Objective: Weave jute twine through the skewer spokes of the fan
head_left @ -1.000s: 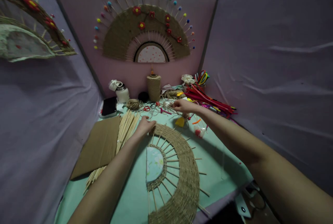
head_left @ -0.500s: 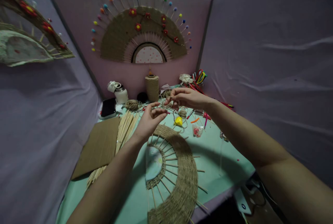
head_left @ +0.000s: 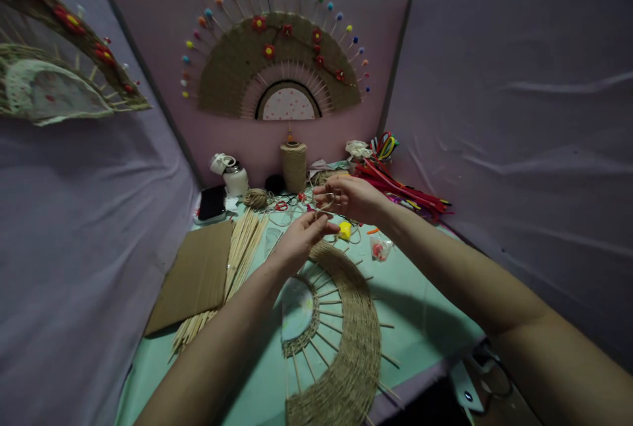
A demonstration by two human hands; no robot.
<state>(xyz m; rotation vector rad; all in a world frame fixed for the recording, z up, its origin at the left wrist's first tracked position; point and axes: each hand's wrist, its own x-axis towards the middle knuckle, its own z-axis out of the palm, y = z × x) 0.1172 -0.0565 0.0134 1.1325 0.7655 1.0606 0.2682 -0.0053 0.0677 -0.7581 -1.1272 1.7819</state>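
Observation:
My two hands are close together over the far end of a half-round fan woven from twine (head_left: 353, 307) on thin sticks. A thin strand of jute twine (head_left: 325, 206) runs between the fingers of both. My left hand (head_left: 304, 240) pinches it from below, thumb and fingertips together. Just above and to the right, my right hand (head_left: 357, 199) has its fingers curled round the strand. The fan lies flat on the table, stick ends poking past its outer edge, with a pale half-disc (head_left: 297, 310) at its centre.
Left of the fan are a cardboard sheet (head_left: 195, 274), thin wooden sticks (head_left: 244, 241) and a phone (head_left: 212, 203). Behind stand a white jar (head_left: 236, 181) and a twine spool (head_left: 294, 167). Red pipe cleaners (head_left: 395, 185) lie at the right. A finished fan (head_left: 222, 76) hangs on the back panel.
My left hand has moved right and a little down, closing its fingers nearer the right hand. My right hand has turned, and the twine shows more clearly between them. The view has shifted slightly.

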